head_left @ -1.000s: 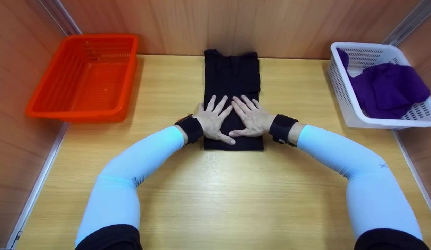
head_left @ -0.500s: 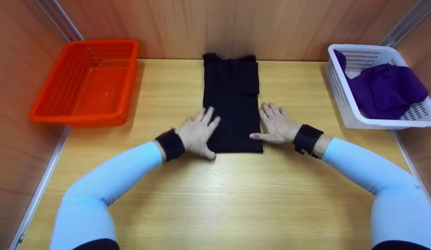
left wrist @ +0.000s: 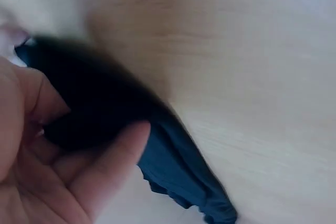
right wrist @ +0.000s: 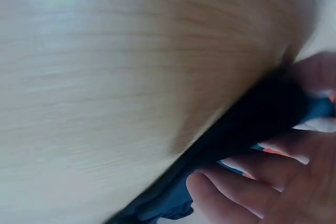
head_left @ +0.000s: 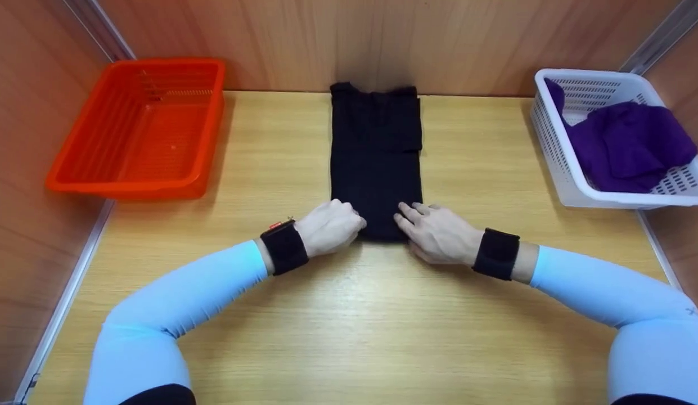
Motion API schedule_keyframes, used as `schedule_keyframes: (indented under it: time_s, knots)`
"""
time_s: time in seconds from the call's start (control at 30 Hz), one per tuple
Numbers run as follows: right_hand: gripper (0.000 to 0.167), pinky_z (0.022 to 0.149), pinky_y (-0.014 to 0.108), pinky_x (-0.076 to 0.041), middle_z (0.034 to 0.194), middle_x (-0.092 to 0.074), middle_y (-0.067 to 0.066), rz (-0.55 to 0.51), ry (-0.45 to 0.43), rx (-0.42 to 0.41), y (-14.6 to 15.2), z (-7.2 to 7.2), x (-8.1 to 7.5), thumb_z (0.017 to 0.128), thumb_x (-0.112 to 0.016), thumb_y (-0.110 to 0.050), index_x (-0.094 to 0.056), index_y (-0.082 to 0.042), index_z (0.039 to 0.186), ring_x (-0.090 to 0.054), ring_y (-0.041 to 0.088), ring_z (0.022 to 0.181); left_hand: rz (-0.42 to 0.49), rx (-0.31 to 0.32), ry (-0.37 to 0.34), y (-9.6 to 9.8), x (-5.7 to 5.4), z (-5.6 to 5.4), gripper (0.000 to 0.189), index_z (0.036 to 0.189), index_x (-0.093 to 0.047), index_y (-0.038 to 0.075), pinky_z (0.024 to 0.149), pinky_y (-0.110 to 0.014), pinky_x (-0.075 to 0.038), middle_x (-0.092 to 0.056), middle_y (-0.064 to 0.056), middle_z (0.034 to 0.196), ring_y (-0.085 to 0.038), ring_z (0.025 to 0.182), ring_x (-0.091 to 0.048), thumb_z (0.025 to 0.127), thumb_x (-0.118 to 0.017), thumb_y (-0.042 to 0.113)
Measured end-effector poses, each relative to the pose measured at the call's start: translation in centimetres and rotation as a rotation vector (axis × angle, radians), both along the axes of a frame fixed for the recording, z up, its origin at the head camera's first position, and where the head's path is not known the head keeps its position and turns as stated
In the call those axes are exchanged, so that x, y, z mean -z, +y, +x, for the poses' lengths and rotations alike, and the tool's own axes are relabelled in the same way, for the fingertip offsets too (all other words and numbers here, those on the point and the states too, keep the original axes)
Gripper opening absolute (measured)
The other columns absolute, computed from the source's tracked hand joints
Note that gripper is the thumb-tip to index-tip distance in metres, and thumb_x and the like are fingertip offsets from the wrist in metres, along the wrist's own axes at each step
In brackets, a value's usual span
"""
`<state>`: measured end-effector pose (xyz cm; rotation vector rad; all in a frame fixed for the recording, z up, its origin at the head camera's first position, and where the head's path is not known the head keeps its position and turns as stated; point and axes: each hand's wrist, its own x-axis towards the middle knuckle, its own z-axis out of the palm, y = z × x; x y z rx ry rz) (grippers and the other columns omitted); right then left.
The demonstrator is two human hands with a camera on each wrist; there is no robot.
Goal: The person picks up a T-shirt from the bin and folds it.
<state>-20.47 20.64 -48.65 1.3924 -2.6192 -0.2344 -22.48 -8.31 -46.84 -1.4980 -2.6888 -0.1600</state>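
A black shirt point(head_left: 377, 174), folded into a long narrow strip, lies on the table with its neckline end by the back wall. At its near left corner my left hand point(head_left: 331, 227) grips the cloth with curled fingers. In the left wrist view the dark fabric point(left wrist: 110, 103) passes between thumb and fingers. My right hand point(head_left: 441, 233) pinches the near right corner, its fingers over the top. The right wrist view shows the near edge of the cloth point(right wrist: 247, 121) lifted between thumb and fingers. Both thumbs are hidden in the head view.
An orange plastic basket point(head_left: 199, 183) with nothing in it stands at the back left. At the back right, a white basket point(head_left: 573, 194) holds purple cloth point(head_left: 630, 146). Wooden panels point(head_left: 461, 45) wall the table point(head_left: 349, 326) at the back and sides.
Both hands were spread flat on the shirt near its middle, then slid outward to its sides. Now they have come to its near corners and grip the cloth there.
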Motion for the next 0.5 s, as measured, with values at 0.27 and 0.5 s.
schedule_keyframes:
  time_s: [0.27, 0.5]
  knots:
    - [0.016, 0.049, 0.042, -0.060, 0.091, -0.083, 0.014, -0.131, 0.005, -0.153, 0.1, 1.4, -1.4, 0.092, -0.076, -0.013, -0.062, -0.006, 0.087, -0.074, 0.027, 0.061, -0.020, 0.009, 0.029, -0.8, -0.3, 2.5, 0.006, 0.093, -0.080, 0.009, 0.059, -0.043, -0.065, -0.077, -0.007, 0.087, -0.026, 0.072, -0.075, 0.087, -0.080, 0.011]
    - [0.019, 0.046, 0.032, -0.051, 0.061, -0.056, -0.004, -0.136, -0.394, -0.138, 0.3, 1.5, -4.0, 0.093, -0.071, -0.010, -0.059, -0.010, 0.079, -0.057, 0.009, 0.053, -0.043, -0.015, -0.101, -1.7, -0.5, 3.9, 0.016, 0.110, -0.079, 0.006, 0.075, -0.046, -0.066, -0.075, -0.011, 0.100, -0.032, 0.090, -0.075, 0.095, -0.078, 0.014]
